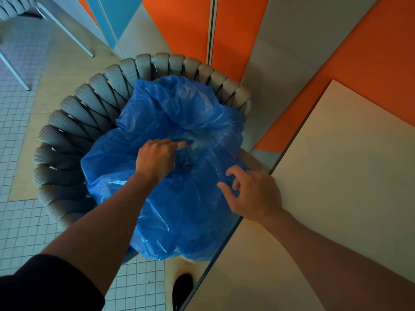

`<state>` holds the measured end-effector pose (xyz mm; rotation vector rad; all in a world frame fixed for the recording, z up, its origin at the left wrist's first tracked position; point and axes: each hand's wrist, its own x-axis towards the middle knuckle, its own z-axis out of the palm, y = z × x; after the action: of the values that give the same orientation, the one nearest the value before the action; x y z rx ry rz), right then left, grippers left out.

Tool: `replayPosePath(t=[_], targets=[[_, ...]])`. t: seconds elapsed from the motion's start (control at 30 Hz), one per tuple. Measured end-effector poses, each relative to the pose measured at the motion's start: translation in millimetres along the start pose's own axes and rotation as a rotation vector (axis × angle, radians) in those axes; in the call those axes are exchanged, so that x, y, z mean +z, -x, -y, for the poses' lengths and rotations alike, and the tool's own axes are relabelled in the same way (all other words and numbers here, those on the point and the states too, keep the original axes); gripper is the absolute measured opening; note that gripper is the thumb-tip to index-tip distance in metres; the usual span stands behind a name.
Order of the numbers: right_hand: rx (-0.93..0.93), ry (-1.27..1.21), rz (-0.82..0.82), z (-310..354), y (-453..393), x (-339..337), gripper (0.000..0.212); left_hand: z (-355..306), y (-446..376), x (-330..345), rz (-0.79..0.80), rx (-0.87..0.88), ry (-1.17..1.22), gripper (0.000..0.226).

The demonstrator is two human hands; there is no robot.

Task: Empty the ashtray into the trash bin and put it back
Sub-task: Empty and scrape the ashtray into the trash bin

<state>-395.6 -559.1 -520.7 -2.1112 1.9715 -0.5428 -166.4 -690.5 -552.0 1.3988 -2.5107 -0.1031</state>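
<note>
Orange and pale grey wall panels (pixel 186 28) back this corner, with small white floor tiles (pixel 20 223) underneath and a cream table (pixel 350 158) running along the right side. Between them stands a chair (pixel 74 122) with a curved back of thick grey woven straps, and a blue plastic bag (pixel 179 198) is spread wide across its seat, crumpled and glossy (it seems to be serving as the trash bin here).

The person's left hand (pixel 156 159) reaches down into the middle of the bag, knuckles up, fingers (pixel 167 143) curled together around something thin and pale that pokes out just past the fingertips. It is blurred, so I cannot tell whether that is the ashtray (pixel 182 144) seen edge-on, though it sits tilted over the bag's hollow. Just below and beyond those fingers a small dark heap of ash (pixel 185 164) lies in the dip of the plastic.

The right hand (pixel 253 194) hangs over the bag's right edge, near the table rim, holding nothing; its fingers (pixel 233 173) are apart and loosely bent, thumb and forefinger hooked toward each other without touching. A dark sleeve (pixel 49 286) covers the left upper arm, and a dark shoe (pixel 183 288) shows on the floor below the bag, by the table edge.
</note>
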Motion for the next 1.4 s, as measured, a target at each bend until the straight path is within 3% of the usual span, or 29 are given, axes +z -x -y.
replayPosePath(t=[0.17,0.3,0.4,0.53,0.63,0.8,0.93,1.23,1.4], targets=[[-0.004,0.005,-0.012,-1,0,2,0.037,-3,-4,0,-0.114,-0.015,-0.073,0.007],[-0.007,0.004,-0.022,-1,0,2,0.038,-9,-6,3,0.064,-0.043,-0.057,0.018],[-0.008,-0.001,-0.020,-1,0,2,0.039,-12,-7,-2,0.084,-0.060,-0.029,0.027],[-0.007,0.000,-0.020,-1,0,2,0.039,-11,-11,1,0.067,-0.163,-0.016,0.010],[-0.007,-0.003,-0.014,-1,1,2,0.040,-11,-11,5,-0.012,-0.390,0.137,0.013],[-0.007,0.006,-0.011,-2,2,2,0.040,-8,-18,-2,-0.189,-0.913,0.562,0.011],[-0.008,0.009,-0.002,-3,2,3,0.041,-3,-18,-8,-0.214,-1.126,0.800,0.008],[0.021,0.012,0.037,-4,1,4,0.041,-14,-4,-36,-0.272,-1.323,1.055,0.014],[0.219,-0.302,0.064,4,-5,-3,0.026,-35,9,-58,-0.240,-1.287,1.254,0.006]])
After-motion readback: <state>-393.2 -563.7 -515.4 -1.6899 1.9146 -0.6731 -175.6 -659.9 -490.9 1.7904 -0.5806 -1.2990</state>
